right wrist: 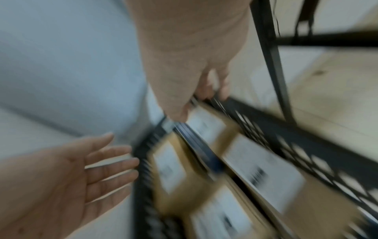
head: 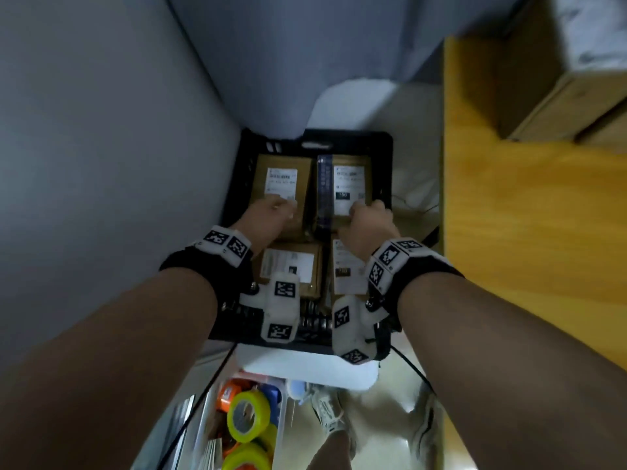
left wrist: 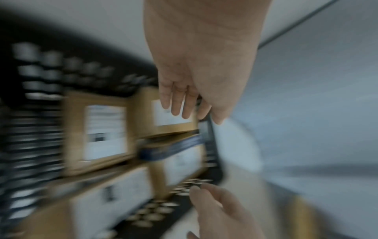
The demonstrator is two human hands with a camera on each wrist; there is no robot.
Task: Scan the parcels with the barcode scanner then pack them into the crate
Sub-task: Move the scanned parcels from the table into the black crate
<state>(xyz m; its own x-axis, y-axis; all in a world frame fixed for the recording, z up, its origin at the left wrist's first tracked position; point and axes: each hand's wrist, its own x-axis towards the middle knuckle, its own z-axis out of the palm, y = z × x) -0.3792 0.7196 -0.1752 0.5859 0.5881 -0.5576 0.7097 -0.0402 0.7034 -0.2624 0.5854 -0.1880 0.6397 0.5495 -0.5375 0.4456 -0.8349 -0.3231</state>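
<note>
Inside black crate (head: 385, 171): four brown parcels; left hand (head: 268, 215), fingers straight, over far-left parcel (head: 283, 171); right hand (head: 369, 222), fingers curled at far-right parcel's (head: 349, 184) near edge, hold unclear

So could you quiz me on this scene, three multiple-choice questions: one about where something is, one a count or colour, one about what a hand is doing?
1. Where are the brown parcels?
A. on the wooden table
B. inside the black crate
C. on the floor beside the shoes

2. How many parcels show label-up in the crate?
A. two
B. four
C. six

3. What is the left hand doing?
A. gripping a tape roll
B. holding a scanner
C. hanging with straight fingers over a parcel

Answers: 1 B, the parcels lie within the walls of the black crate. 2 B, the head view shows two rows of two, such as the far left parcel. 3 C, the left hand has straight fingers that hold nothing.
</note>
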